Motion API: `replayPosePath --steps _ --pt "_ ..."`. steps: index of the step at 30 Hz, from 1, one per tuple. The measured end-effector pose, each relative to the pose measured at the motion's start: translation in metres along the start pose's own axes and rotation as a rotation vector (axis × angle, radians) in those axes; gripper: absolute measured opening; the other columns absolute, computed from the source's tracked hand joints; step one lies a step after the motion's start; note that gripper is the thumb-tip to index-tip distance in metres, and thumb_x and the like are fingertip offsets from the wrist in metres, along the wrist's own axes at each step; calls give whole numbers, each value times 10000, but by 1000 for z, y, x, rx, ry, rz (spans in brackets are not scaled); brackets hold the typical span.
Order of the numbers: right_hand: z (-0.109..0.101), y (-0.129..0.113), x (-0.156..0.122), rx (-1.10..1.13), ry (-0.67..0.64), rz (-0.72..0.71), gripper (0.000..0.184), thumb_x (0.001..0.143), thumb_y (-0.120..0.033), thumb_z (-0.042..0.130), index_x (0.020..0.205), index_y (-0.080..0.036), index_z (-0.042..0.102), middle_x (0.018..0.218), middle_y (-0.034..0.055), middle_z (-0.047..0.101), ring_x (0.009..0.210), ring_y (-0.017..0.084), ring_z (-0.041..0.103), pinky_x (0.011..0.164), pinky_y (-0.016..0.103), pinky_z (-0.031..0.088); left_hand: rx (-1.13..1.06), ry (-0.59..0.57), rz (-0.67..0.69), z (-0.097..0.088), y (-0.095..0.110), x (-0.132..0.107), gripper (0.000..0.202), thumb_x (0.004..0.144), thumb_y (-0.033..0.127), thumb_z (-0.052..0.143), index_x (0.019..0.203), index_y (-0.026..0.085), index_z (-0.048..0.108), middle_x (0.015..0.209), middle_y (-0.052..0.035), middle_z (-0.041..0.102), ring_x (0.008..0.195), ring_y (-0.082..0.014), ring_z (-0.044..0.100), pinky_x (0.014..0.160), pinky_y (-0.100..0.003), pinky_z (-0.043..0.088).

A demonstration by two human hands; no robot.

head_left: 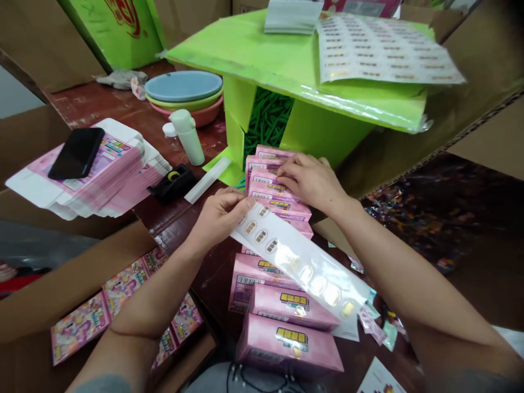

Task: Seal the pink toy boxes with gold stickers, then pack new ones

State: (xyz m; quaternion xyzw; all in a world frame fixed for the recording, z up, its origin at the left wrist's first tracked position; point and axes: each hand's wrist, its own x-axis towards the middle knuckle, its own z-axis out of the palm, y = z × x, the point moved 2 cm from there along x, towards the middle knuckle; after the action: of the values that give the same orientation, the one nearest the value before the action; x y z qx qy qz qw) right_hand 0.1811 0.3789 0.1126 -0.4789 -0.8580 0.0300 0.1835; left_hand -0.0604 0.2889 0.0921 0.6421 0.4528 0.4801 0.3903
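My left hand [223,217] pinches the upper left end of a white sticker strip [301,262] printed with gold oval labels. The strip slants down to the right across a row of pink boxes [292,303] that runs away from me along the table. Farther up the row, my right hand [309,177] rests with bent fingers on the tops of the boxes. Its fingertips press near one box's edge; whether a label lies under them I cannot make out.
A green cardboard stand [245,52] carries a sticker sheet [380,52]. To the left are flattened cartons [110,188] under a phone [77,153], a tape dispenser [172,183], a pale green bottle [187,136] and stacked basins [184,87]. An open carton [77,273] holds colourful boxes.
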Motion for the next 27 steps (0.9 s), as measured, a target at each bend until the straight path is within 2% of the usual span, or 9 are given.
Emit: replayPosePath --steps 3,7,10,13,16,18,20,23,27 --pt "-10 -4 -2 174 -41 -32 277 1041 -457 652 1009 -253 835 1139 122 728 1163 325 629 994 504 468 -12 -20 7 5 -6 22 367 937 437 724 649 210 712 713 -30 645 736 -183 581 714 -330 464" --pt "-26 -23 -10 594 -166 -145 361 1007 -544 691 905 -217 807 958 68 756 923 220 680 866 381 527 -25 -35 29 9 -11 40 354 929 439 720 662 206 703 697 -23 611 719 -173 560 685 -320 438" --pt "-28 -26 -7 696 -54 -69 332 977 -523 734 889 -207 779 926 56 761 829 191 675 786 346 524 -27 -8 20 11 -15 42 386 923 451 700 634 199 657 680 -19 570 696 -163 523 649 -311 399" --pt "-21 -16 12 478 99 -16 221 976 -403 740 885 -202 759 991 72 761 872 206 677 805 353 509 -39 46 -31 10 -21 40 397 912 478 704 642 193 641 685 -10 547 674 -148 485 617 -298 363" --pt "-9 -7 38 126 8 30 121 965 -295 736 886 -204 748 1044 79 764 889 229 680 820 370 488 -57 105 -104 6 -24 36 421 913 513 716 656 193 621 679 1 523 637 -134 437 579 -287 326" --pt "-4 -6 49 -25 -81 75 93 995 -276 697 964 -208 753 1111 84 770 919 247 692 851 388 484 -71 134 -144 3 -25 33 416 905 522 731 671 194 626 668 6 514 621 -130 419 560 -281 305" --pt "-3 -9 53 -97 -109 101 129 1019 -280 677 1103 -204 740 1181 98 768 988 272 702 910 413 479 -93 140 -165 0 -26 31 402 890 534 746 696 194 657 664 7 523 613 -129 417 549 -277 299" --pt "-5 -15 52 -146 -76 98 274 1035 -302 666 1290 -207 693 1268 121 744 1053 294 695 982 454 454 -123 140 -178 -1 -28 30 394 873 548 760 726 188 696 674 3 544 610 -129 429 542 -272 306" --pt "-7 -16 49 -195 -170 76 287 1100 -282 526 1192 -271 798 1284 98 741 1163 309 681 1072 530 417 -148 144 -182 1 -30 31 402 885 553 753 732 184 708 695 -8 572 621 -132 448 544 -270 324"
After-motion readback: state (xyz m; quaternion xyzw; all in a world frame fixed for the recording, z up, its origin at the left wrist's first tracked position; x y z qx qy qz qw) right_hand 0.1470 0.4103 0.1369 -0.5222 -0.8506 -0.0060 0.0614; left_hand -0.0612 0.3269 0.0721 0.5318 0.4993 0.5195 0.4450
